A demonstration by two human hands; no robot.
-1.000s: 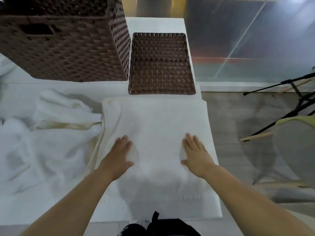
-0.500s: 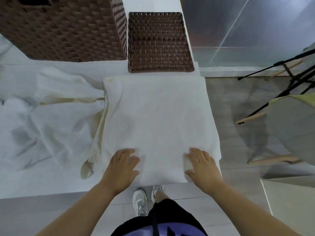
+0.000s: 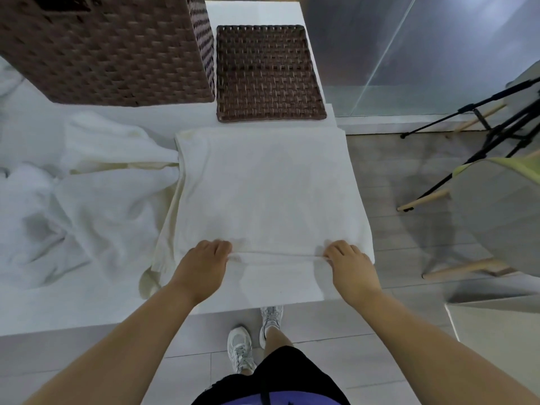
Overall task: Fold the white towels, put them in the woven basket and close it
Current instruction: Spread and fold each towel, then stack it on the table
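A white towel [image 3: 263,194] lies spread flat on the white table, reaching its right edge. My left hand [image 3: 201,267] grips the towel's near edge on the left, fingers curled over it. My right hand [image 3: 349,264] grips the same edge on the right, and the hem is pulled taut between them. A pile of crumpled white towels [image 3: 76,194] lies to the left. The dark brown woven basket [image 3: 111,48] stands at the back left, its top out of frame. Its flat woven lid [image 3: 267,74] lies beside it on the right.
The white table [image 3: 73,305] ends just in front of my legs and right of the towel. On the grey floor to the right stand a black tripod [image 3: 496,118] and a chair with wooden legs [image 3: 502,206]. A glass wall [image 3: 409,54] rises behind the table.
Both hands slid back from the towel's middle to its near edge, then went from lying flat to gripping the hem. The towel's near edge is lifted slightly.
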